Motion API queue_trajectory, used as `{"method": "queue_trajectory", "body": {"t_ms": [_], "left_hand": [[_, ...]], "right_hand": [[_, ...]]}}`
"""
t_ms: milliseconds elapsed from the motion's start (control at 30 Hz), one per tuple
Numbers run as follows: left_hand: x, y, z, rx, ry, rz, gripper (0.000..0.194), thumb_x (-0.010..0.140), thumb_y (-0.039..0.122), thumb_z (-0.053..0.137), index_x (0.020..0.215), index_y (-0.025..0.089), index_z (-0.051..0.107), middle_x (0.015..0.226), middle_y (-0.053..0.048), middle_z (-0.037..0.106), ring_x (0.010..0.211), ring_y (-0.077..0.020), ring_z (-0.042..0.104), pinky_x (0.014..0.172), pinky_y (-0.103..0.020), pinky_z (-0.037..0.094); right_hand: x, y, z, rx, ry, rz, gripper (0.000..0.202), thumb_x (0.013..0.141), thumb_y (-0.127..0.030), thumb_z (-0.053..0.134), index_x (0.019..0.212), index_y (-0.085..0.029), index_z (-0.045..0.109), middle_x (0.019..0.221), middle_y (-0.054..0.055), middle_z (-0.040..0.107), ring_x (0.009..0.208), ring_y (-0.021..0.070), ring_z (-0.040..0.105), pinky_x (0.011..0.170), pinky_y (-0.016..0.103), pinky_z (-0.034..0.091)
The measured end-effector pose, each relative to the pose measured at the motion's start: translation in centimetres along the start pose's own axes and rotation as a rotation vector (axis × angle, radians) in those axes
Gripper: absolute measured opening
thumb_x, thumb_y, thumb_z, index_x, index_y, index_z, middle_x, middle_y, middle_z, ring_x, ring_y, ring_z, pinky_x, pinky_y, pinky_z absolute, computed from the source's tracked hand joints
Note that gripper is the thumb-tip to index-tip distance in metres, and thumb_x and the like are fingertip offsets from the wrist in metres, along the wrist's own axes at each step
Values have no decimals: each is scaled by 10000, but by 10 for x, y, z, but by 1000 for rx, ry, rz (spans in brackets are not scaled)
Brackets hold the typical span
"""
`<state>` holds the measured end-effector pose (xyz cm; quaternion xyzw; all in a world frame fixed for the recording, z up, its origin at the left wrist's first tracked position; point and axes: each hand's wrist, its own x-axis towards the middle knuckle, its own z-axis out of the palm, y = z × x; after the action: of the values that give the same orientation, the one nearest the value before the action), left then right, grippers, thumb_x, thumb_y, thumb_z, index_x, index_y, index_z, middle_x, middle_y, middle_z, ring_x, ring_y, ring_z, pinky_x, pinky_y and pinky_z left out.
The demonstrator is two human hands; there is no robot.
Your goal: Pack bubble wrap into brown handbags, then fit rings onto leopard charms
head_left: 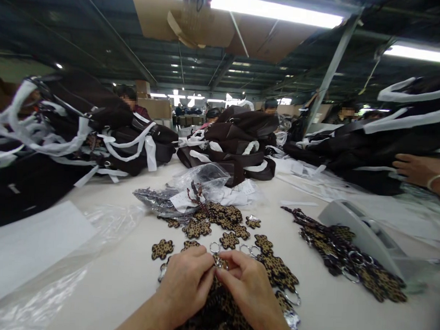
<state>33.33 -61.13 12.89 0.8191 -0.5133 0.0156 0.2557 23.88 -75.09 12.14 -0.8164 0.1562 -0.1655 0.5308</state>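
Note:
My left hand (189,282) and my right hand (245,285) meet low in the middle of the view, with thumbs and fingers pinched together. Between the fingertips is the small silvery metal fitting of a keychain (221,264); a split ring (214,247) shows just above it. My fingers partly hide how the pieces join. Around both hands lie leopard-print flower charms (229,240), several with metal rings (293,297). More charms and dark cords are piled under my wrists.
Clear plastic bags (164,201) lie beyond the charms. Finished-looking keychains (350,258) lie beside a grey tape dispenser (365,230). Dark bags with white-wrapped handles are heaped at left (109,127), centre (231,146) and right. A co-worker's hand (422,169) touches the right heap.

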Motion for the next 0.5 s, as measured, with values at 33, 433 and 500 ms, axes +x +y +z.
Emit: {"method": "queue_trajectory", "body": {"t_ms": [33, 433, 500], "left_hand": [[0, 0, 0, 2, 3, -4, 189, 881, 168, 452, 715, 187, 539, 762, -52, 596, 711, -183, 554, 611, -299, 343], [0, 0, -1, -4, -18, -16, 191, 866, 171, 464, 691, 192, 537, 733, -44, 597, 687, -172, 558, 602, -288, 340], [0, 0, -2, 6, -24, -9, 183, 862, 167, 466, 702, 192, 549, 742, -46, 602, 701, -176, 565, 606, -289, 340]], "right_hand": [[0, 0, 0, 0, -6, -4, 231, 758, -235, 618, 946, -155, 726, 802, 67, 737, 624, 211, 702, 583, 290, 530], [0, 3, 1, -40, 14, -53, 211, 786, -256, 610, 940, -172, 728, 833, 69, 749, 659, 219, 705, 640, 319, 551], [-1, 2, 0, -20, -13, -40, 218, 784, -253, 601, 942, -164, 721, 832, 70, 752, 661, 219, 710, 647, 320, 553]]}}
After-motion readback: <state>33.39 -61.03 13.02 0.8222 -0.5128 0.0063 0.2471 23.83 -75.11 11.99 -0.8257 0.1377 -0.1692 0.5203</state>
